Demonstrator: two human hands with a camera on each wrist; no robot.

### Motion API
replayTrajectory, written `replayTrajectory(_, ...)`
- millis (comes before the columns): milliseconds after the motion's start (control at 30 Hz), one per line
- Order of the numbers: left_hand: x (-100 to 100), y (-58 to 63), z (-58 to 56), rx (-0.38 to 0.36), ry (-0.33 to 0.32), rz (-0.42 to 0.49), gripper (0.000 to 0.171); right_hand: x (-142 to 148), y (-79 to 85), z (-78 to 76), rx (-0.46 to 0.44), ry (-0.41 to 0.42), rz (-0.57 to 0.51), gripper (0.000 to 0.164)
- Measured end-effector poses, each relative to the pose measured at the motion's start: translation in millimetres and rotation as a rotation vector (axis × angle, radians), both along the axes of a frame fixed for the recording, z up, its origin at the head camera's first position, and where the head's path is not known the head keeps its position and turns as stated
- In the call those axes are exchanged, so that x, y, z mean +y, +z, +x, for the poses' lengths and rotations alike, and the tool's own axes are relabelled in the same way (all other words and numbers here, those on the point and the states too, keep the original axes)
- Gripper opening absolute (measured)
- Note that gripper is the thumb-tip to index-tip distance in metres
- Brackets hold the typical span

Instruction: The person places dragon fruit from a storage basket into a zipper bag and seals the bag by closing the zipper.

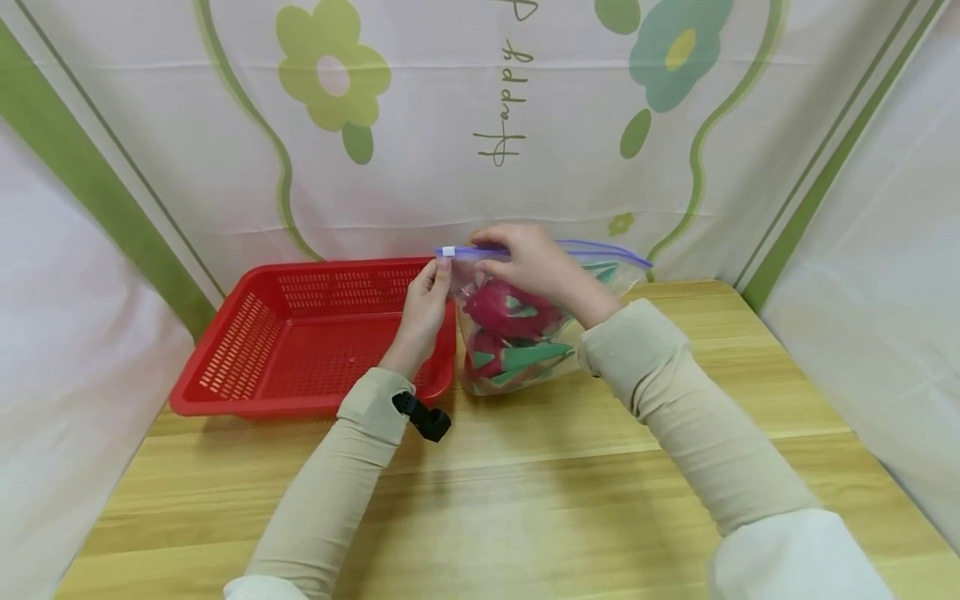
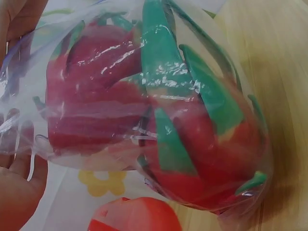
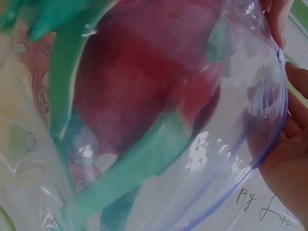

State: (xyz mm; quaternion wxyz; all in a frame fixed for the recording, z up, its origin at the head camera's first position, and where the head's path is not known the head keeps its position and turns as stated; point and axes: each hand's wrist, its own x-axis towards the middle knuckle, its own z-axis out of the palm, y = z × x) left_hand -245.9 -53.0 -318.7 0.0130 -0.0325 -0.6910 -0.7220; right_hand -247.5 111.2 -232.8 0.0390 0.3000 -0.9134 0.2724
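A clear zip bag [image 1: 592,337] with a purple zip strip stands on the table against the basket's right side. Inside are two dragon fruits, an upper one [image 1: 498,308] and a lower one [image 1: 483,354], pinkish red with green scales. My left hand [image 1: 422,315] pinches the bag's top left corner, right below the white slider [image 1: 448,251]. Farther along the zip, my right hand [image 1: 534,265] grips the top edge between thumb and fingers. Right of that hand, the two purple strips stand apart. In the left wrist view both fruits [image 2: 96,96] press close against the plastic.
A red slotted plastic basket [image 1: 311,407] stands on the left of the wooden table [image 1: 487,500]. Behind and at both sides hangs a white cloth [image 1: 420,167] with printed flowers and lettering. A black strap device [image 1: 423,417] sits on the left wrist.
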Motion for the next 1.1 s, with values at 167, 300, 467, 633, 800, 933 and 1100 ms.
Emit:
replayTrajectory(167, -0.7, 1.6, -1.3, 0.054, 0.036, 0.007, 0.033, -3.8, -0.3, -1.6, -0.011, -0.02, 0.008, 0.03)
replayTrajectory(300, -1.0, 2.5, -1.5, 0.071, 0.068, 0.025, 0.032, -5.5, -2.0, -3.3, -0.021, -0.046, 0.004, 0.027)
replayTrajectory(467, -1.6, 3.7, -1.6, 0.067, 0.126, 0.119, 0.031, -7.4, -3.6, -4.5, -0.039, -0.074, -0.008, 0.027)
replayTrajectory(633, -1.9, 5.0, -0.2, 0.063, 0.118, 0.148, 0.031, -10.3, -5.0, -3.3, -0.061, -0.106, -0.023, 0.028)
replayTrajectory(800, -1.9, 5.5, 0.7, 0.062, 0.102, 0.154, 0.028, -14.3, -6.8, -2.9, -0.047, -0.13, -0.023, 0.028)
replayTrajectory(933, -1.5, 5.7, 0.4, 0.067, 0.098, 0.165, 0.026, -16.8, -6.4, -2.8, -0.048, -0.147, -0.023, 0.028)
replayTrajectory(1100, -1.3, 5.2, -0.6, 0.062, 0.091, 0.18, 0.02, -19.5, -7.1, -2.1, -0.05, -0.169, -0.024, 0.028)
